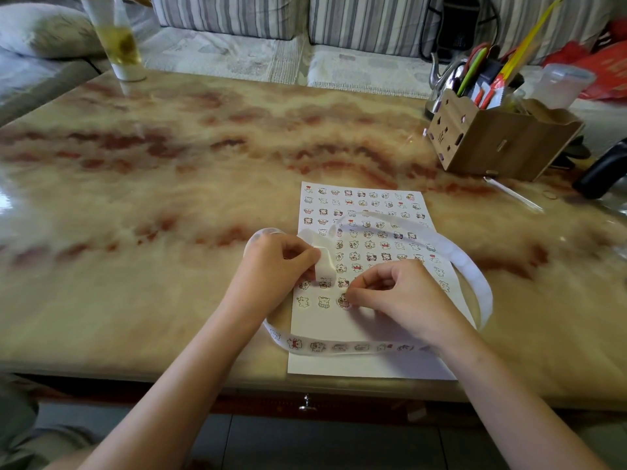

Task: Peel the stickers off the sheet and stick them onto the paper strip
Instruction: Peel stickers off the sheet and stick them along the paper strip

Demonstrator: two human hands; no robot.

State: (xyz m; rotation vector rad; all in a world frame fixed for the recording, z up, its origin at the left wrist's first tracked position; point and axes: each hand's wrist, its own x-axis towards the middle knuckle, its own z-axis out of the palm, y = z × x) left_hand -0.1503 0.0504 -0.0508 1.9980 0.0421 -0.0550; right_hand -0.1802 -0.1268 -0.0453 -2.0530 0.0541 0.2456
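Over the sheet (356,366), right hand (403,293) pinches a sticker (343,300) beside left hand (274,262) gripping the strip (325,262).

Under the left hand (274,262) and right hand (403,296), the sticker sheet (359,364) is smooth matt paper. The paper strip (471,276) looks faintly glossy. The table (169,164) is polished marbled stone. Beyond the right hand stands a matt wooden box (481,147).

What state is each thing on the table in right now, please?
Sheet: flat on the table, nearest rows bare.
Strip: looped round the sheet, stickers on its near stretch.
Left hand: grips the strip's end.
Right hand: pinches a sticker on the sheet.
Glass: upright, partly filled.
Box: upright, stuffed with pens.
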